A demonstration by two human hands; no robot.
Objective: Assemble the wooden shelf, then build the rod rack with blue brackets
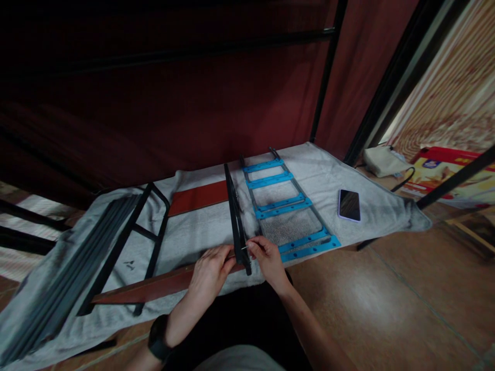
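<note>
A black metal bar (234,211) stands on edge across a grey towel (197,229), running away from me. My left hand (211,269) rests against the bar's near end, fingers curled on its left side. My right hand (266,257) pinches a small thin metal pin (246,247) and holds its tip against the same near end. A frame with blue cross strips (288,206) lies just right of the bar. A reddish-brown board (199,197) passes under the bar.
A phone (349,205) lies on the towel at right. Black frames (127,242) and dark slats (65,278) lie at left. A dark red fabric wall with black poles stands behind. A white pouch (382,161) and red box (444,172) sit far right on the tiled floor.
</note>
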